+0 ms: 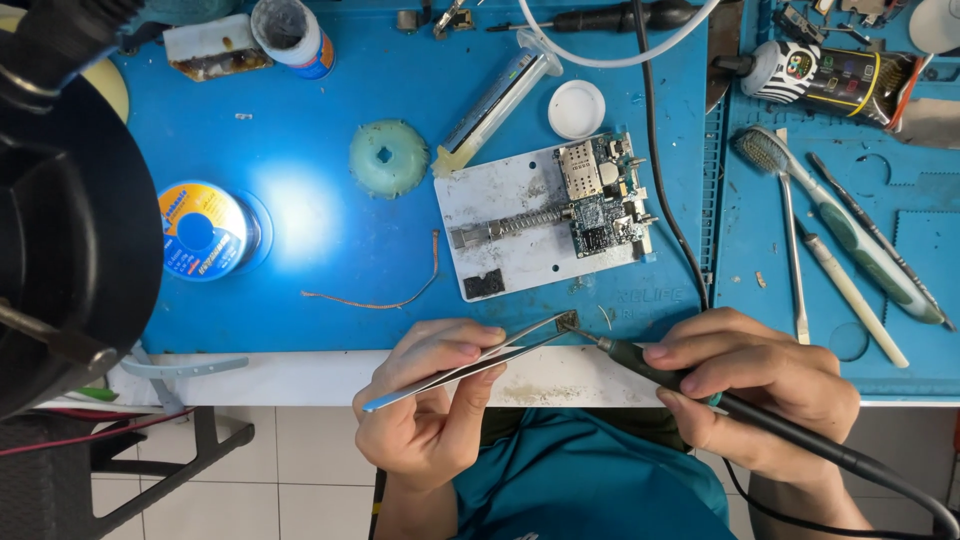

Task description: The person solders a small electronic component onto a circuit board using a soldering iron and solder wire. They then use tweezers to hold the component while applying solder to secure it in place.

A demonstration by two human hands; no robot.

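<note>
Tweezers (470,366) pinched between thumb and fingers (462,352) of the left hand (425,400), tips clamped on a small dark chip (567,321) at the near edge of the blue mat (320,260); soldering iron (660,372) gripped pen-style in the right hand (755,385), fingers pressed together round the dark handle, tip touching or just beside the chip, cable trailing off to the right; both hands held over the near edge of the tabletop (300,375), above a teal shirt (590,480).

Farther in, at the middle of the mat, a white holder plate (510,255) carrying a circuit board (605,195) on its right part; left of it a loose strand of copper braid (400,295), a pale green disc (388,157) and a spool of solder wire (203,231) under a bright patch of lamp light; just beyond the plate a syringe (495,100) lying tilted and a white round cap (577,109).

On the right, well apart from the hands, a toothbrush (840,225) and slim tools side by side; at the far edge a small open jar (293,35) and a screwdriver (600,18).
</note>
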